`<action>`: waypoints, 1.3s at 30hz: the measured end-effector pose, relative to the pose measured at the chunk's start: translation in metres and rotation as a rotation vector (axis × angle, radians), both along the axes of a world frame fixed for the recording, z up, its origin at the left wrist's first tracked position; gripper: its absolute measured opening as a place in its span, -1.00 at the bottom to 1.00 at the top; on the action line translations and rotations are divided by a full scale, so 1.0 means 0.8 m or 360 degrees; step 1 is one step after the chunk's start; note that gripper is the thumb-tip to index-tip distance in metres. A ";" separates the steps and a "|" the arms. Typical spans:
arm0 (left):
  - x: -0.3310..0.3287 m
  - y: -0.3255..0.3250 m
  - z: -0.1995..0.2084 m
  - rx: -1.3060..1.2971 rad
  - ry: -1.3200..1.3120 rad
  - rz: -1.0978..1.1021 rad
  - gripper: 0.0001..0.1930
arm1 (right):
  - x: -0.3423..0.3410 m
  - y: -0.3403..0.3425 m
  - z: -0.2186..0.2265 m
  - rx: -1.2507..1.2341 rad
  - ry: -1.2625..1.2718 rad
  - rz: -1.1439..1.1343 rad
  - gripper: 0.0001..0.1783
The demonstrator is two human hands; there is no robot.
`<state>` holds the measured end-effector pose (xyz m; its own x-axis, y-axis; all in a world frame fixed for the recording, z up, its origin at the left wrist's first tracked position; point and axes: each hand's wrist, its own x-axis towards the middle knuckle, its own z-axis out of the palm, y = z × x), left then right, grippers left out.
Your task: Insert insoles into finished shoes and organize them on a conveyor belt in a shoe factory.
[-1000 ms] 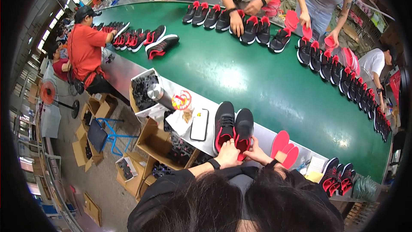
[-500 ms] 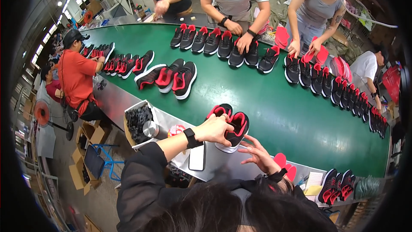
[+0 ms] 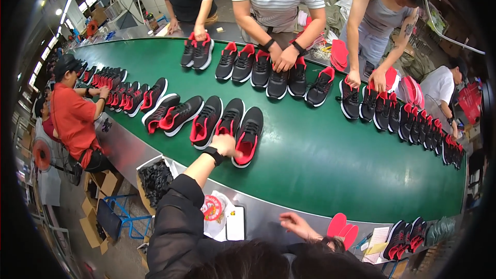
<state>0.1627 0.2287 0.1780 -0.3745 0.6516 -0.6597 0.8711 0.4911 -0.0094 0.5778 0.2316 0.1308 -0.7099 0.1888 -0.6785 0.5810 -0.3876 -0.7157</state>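
Partly hidden: left hand (image 3: 225, 144) fingers on black-red shoe (image 3: 248, 135), grip unclear; right hand (image 3: 295, 224) spread, empty.

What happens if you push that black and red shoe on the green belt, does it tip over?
Probably not: the shoe sits flat on its wide sole, so it would likely slide. It looks light, since the left hand moves it alone. Its soft upper may bend when squeezed.

A green conveyor belt (image 3: 330, 170) carries rows of black-and-red shoes (image 3: 248, 132).
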 end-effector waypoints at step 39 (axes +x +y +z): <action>0.025 0.039 0.235 0.1874 0.0574 -0.0100 -0.71 | 0.073 0.081 0.012 0.1137 0.0191 -0.0026 -0.56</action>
